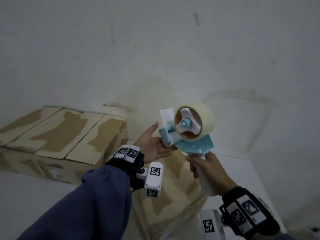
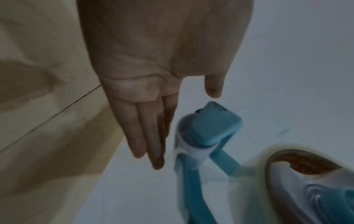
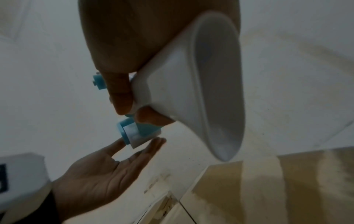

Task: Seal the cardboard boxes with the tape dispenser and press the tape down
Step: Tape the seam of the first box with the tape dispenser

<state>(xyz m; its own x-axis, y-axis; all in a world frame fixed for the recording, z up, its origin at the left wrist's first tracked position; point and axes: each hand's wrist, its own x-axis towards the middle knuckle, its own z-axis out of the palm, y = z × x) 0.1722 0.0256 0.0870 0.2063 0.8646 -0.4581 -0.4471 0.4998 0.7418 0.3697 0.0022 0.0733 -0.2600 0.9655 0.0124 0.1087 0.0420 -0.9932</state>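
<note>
My right hand [image 1: 207,168] grips the white handle of a light-blue tape dispenser [image 1: 188,135], held up in the air with its clear tape roll [image 1: 194,122] on top. A loose end of tape [image 1: 166,116] stands up at the dispenser's front. My left hand [image 1: 154,144] is open, palm up, its straight fingers [image 2: 151,136] right beside the blue roller end [image 2: 206,128]. The right wrist view shows the handle [image 3: 193,84] in my right hand [image 3: 122,91] and the left hand [image 3: 107,171] below the roller. One cardboard box [image 1: 57,134] lies at the left, flaps closed. Another box [image 1: 176,193] sits under my hands.
A pale stained wall [image 1: 155,49] fills the background. A white surface [image 1: 245,172] lies to the right of the lower box. Both boxes show torn, peeled patches on their tops.
</note>
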